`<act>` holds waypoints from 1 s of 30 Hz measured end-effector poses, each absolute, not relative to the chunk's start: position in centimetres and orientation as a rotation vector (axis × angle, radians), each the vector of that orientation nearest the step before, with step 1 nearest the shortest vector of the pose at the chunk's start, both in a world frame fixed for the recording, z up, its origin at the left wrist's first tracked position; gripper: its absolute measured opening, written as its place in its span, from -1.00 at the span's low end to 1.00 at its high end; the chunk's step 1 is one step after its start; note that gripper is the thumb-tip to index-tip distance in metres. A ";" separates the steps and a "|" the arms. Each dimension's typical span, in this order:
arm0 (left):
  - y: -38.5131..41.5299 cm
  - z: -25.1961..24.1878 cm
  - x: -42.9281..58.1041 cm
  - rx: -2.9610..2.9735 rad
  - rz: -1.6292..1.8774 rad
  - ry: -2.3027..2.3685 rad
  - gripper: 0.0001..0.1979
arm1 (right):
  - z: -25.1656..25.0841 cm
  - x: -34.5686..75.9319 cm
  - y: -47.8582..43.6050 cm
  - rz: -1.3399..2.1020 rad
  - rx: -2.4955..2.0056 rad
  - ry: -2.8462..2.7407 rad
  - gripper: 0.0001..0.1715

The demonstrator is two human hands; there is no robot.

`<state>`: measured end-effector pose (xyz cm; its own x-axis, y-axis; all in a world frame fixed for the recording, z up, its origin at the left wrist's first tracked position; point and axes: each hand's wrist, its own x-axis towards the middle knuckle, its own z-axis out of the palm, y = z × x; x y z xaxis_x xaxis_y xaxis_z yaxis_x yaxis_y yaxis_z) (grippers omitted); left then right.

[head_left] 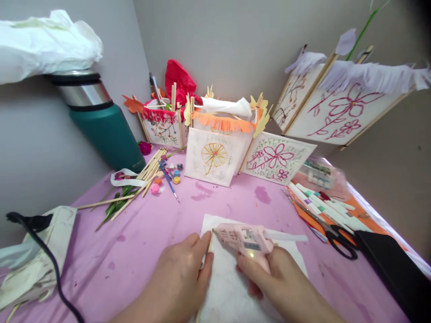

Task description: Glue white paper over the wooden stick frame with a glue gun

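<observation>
My right hand (269,273) is wrapped around a small pink hot glue gun (244,237) with a lit indicator and a clear glue stick (288,236) out of its back. The nozzle points left, close to the top of a thin wooden stick (211,244). My left hand (183,269) is closed on that stick, its thumb and fingers pressing it along the left edge of a white sheet (225,287). The sheet lies flat on the purple table cover under both hands. Whether the nozzle touches the stick, I cannot tell.
Decorated paper lanterns (215,157) stand at the back. Wooden sticks (151,172), paint pots (177,179) and a brush (168,179) lie left, near a green bottle (104,130) and a corded power strip (43,255). Scissors (332,231), markers (325,208) and a black case (390,269) lie right.
</observation>
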<state>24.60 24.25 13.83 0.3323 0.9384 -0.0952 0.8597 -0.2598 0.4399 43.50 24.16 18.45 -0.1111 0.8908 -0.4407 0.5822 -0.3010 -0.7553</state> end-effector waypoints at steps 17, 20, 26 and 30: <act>24.3 13.5 24.6 2.219 0.271 1.567 -0.58 | 17.8 43.6 24.0 1.274 -1.828 -1.737 -0.56; 24.2 13.6 24.6 2.205 0.252 1.558 -0.57 | 17.6 43.6 23.9 1.263 -1.807 -1.751 -0.55; 24.3 13.8 24.7 2.187 0.212 1.562 -0.56 | 17.4 43.6 23.9 1.252 -1.789 -1.740 -0.57; 24.3 13.8 24.8 2.200 0.215 1.565 -0.57 | 17.4 43.6 23.9 1.269 -1.780 -1.750 -0.60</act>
